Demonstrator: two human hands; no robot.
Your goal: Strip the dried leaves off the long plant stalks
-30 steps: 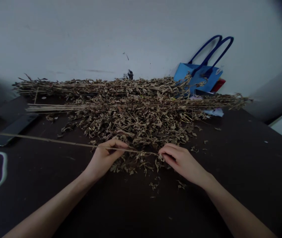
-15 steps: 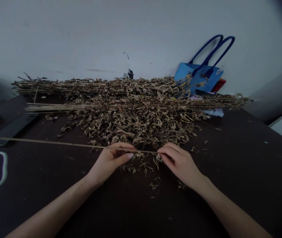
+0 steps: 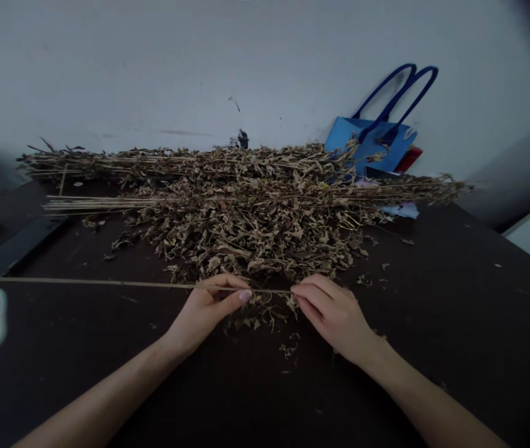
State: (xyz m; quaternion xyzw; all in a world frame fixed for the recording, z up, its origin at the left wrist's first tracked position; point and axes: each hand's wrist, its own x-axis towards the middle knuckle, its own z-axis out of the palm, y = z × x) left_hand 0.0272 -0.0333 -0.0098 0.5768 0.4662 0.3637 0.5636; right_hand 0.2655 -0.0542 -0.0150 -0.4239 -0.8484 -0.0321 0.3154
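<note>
A long thin dried plant stem (image 3: 120, 283) runs level from the left edge of the view into both hands. My left hand (image 3: 211, 308) pinches it between thumb and fingers. A short way to the right, my right hand (image 3: 333, 311) grips the stem near its leafy end, its fingertips closed together. Between and below the hands, small crumpled dry leaves (image 3: 262, 314) lie on the dark table. Just beyond the hands rises a large heap of dried leaves (image 3: 255, 230).
Bundles of dried stalks (image 3: 106, 204) lie across the back along the wall. At the back right a blue bag (image 3: 377, 143) with dark blue handles leans there. A dark flat slab (image 3: 25, 244) and a pale-edged mat (image 3: 1, 323) are at the left of the table (image 3: 456, 298).
The stem's left part has swung down, closer to me, so it now lies nearly level. Both hands keep their hold; my right hand has shifted slightly left.
</note>
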